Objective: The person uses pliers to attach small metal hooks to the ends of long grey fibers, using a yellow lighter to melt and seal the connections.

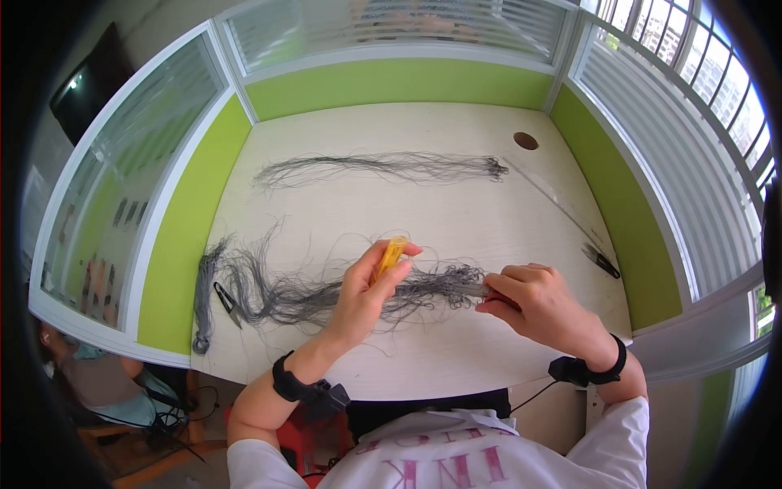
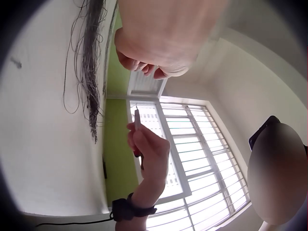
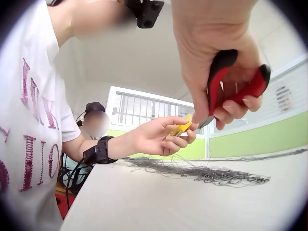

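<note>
My left hand (image 1: 371, 287) pinches a small yellow piece (image 1: 391, 253) above a tangle of thin grey wires (image 1: 326, 293) on the white desk (image 1: 423, 359). In the right wrist view the yellow piece (image 3: 181, 128) sits between the left hand's fingertips (image 3: 185, 121). My right hand (image 1: 533, 301) grips red-and-black pliers (image 3: 231, 82), whose metal tip (image 1: 468, 288) points left toward the left hand. The pliers' jaws nearly meet the yellow piece. In the left wrist view the right hand (image 2: 149, 149) holds the tool upright.
A second long bundle of grey wires (image 1: 383, 167) lies across the far half of the desk. Small black snips (image 1: 226, 301) rest by the left bundle, another pair (image 1: 601, 261) near the right edge. A round cable hole (image 1: 525, 140) sits at the back right. Green partition walls surround the desk.
</note>
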`<state>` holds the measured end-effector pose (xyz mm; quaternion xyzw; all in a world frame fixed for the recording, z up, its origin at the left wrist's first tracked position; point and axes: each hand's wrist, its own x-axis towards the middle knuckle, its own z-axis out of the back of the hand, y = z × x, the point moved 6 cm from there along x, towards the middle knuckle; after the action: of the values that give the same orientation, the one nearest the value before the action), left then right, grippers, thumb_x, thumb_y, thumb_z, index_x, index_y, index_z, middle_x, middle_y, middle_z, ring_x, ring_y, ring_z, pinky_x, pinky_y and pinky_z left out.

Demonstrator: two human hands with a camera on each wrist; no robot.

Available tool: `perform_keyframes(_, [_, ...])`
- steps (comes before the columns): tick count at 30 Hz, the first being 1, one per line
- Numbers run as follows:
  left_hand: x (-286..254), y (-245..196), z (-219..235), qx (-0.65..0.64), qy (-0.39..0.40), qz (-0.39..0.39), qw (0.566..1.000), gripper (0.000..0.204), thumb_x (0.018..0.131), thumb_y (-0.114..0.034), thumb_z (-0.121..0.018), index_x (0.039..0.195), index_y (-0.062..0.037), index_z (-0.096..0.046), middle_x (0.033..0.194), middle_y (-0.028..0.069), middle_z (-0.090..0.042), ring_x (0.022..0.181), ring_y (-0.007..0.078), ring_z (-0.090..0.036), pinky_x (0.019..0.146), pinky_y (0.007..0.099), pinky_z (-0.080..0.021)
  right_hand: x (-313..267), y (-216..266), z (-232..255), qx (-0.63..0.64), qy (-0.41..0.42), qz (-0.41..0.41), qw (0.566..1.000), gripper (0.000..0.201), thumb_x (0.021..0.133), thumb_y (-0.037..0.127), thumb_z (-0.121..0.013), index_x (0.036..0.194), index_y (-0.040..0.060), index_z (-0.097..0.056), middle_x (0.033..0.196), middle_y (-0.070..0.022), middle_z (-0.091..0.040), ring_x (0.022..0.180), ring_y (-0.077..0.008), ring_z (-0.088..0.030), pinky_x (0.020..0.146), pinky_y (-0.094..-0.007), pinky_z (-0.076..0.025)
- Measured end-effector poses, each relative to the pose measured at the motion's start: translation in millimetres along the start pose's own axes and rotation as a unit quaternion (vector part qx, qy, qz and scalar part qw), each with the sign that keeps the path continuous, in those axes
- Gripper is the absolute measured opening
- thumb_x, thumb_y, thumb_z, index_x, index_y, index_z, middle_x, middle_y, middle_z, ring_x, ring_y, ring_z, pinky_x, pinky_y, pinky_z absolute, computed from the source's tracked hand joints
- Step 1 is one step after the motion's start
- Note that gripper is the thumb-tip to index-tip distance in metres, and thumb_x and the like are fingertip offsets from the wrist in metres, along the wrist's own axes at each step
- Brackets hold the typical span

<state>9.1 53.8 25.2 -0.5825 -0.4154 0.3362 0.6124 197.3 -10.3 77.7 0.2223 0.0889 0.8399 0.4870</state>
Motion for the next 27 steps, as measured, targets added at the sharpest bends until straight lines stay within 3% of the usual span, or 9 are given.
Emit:
perform_keyframes(1, [1, -5, -1, -0.003, -0.005, 0.000, 1.000, 0.025, 0.097, -0.020, -0.049, 0.114, -0.0037, -0.059, 0.064, -0.0072, -0.041, 0.054, 0.0016, -0.030, 0.049, 0.0188, -0.027, 1, 4, 3, -0.001, 0.005, 0.003, 1.000, 0.021, 0.082, 0.023, -0.070, 0.080, 0.0042, -0.061, 0.067, -0.0077, -0.060, 0.059, -0.0279, -0.059, 0.054, -0.0369, -0.046])
perform_keyframes(3, [-1, -15, -29, -0.071, 0.153, 0.013, 0.986, 0.030, 0.099, -0.027, -0.049, 0.115, -0.0040, -0.058, 0.076, -0.0051, -0.050, 0.056, 0.0010, -0.032, 0.050, 0.0179, -0.027, 1, 18, 6, 0.009, 0.049, 0.046, 0.998, 0.020, 0.081, 0.022, -0.070, 0.082, 0.0047, -0.061, 0.066, -0.0068, -0.058, 0.058, -0.0273, -0.058, 0.054, -0.0367, -0.046])
perform_keyframes(8, [-4, 0, -39, -0.116, 0.248, 0.100, 0.957, 0.036, 0.101, -0.034, -0.045, 0.115, -0.0033, -0.058, 0.073, -0.0028, -0.052, 0.055, 0.0020, -0.032, 0.051, 0.0186, -0.029, 9, 30, 33, 0.010, 0.048, 0.040, 0.998, 0.020, 0.080, 0.021, -0.072, 0.083, 0.0045, -0.061, 0.066, -0.0063, -0.058, 0.058, -0.0261, -0.058, 0.054, -0.0361, -0.046])
perform_keyframes(11, [-4, 5, -30, -0.135, 0.224, 0.130, 0.956, 0.027, 0.099, -0.023, -0.051, 0.116, -0.0025, -0.057, 0.073, -0.0028, -0.053, 0.063, 0.0031, -0.045, 0.053, 0.0188, -0.034, 12, 31, 47, -0.009, 0.010, 0.045, 0.999, 0.021, 0.079, 0.020, -0.073, 0.084, 0.0039, -0.061, 0.067, -0.0056, -0.058, 0.058, -0.0245, -0.057, 0.055, -0.0351, -0.045])
perform_keyframes(16, [-5, -8, -29, 0.215, 0.165, -0.044, 0.962, 0.018, 0.085, -0.011, -0.071, 0.098, -0.0003, -0.064, 0.073, 0.0038, -0.057, 0.063, 0.0051, -0.049, 0.055, 0.0194, -0.039, 21, 35, 41, -0.047, -0.054, 0.106, 0.992, 0.023, 0.078, 0.021, -0.073, 0.085, 0.0036, -0.060, 0.067, -0.0052, -0.056, 0.059, -0.0240, -0.056, 0.058, -0.0345, -0.044])
perform_keyframes(19, [-10, -12, -33, 0.253, 0.145, -0.163, 0.943, 0.013, 0.086, -0.011, -0.069, 0.090, 0.0012, -0.064, 0.079, 0.0068, -0.060, 0.062, 0.0067, -0.050, 0.054, 0.0202, -0.039, 33, 17, 37, -0.077, -0.088, 0.085, 0.989, 0.022, 0.078, 0.021, -0.072, 0.083, 0.0040, -0.059, 0.067, -0.0056, -0.055, 0.061, -0.0245, -0.056, 0.060, -0.0353, -0.044])
perform_keyframes(23, [-9, -34, -7, 0.230, 0.002, -0.198, 0.953, 0.012, 0.088, -0.008, -0.064, 0.095, 0.0017, -0.063, 0.077, 0.0059, -0.058, 0.062, 0.0088, -0.050, 0.055, 0.0216, -0.039, 25, 0, 27, -0.109, -0.018, 0.067, 0.992, 0.021, 0.079, 0.023, -0.071, 0.080, 0.0056, -0.059, 0.066, -0.0050, -0.055, 0.062, -0.0240, -0.058, 0.061, -0.0352, -0.045])
perform_keyframes(25, [-2, -28, 17, 0.159, -0.081, -0.104, 0.978, 0.013, 0.091, -0.008, -0.059, 0.099, 0.0017, -0.061, 0.074, 0.0053, -0.055, 0.060, 0.0116, -0.049, 0.055, 0.0239, -0.038, 17, 13, 22, -0.089, 0.017, 0.093, 0.991, 0.021, 0.079, 0.023, -0.072, 0.081, 0.0059, -0.060, 0.066, -0.0047, -0.055, 0.062, -0.0232, -0.058, 0.061, -0.0350, -0.045])
perform_keyframes(27, [2, -28, 16, 0.222, -0.070, -0.128, 0.964, 0.014, 0.091, -0.008, -0.058, 0.101, 0.0018, -0.060, 0.075, 0.0063, -0.054, 0.060, 0.0133, -0.048, 0.056, 0.0250, -0.039, 13, 32, 20, -0.041, 0.044, 0.148, 0.987, 0.023, 0.077, 0.023, -0.073, 0.085, 0.0055, -0.061, 0.067, -0.0040, -0.055, 0.061, -0.0209, -0.058, 0.060, -0.0342, -0.046])
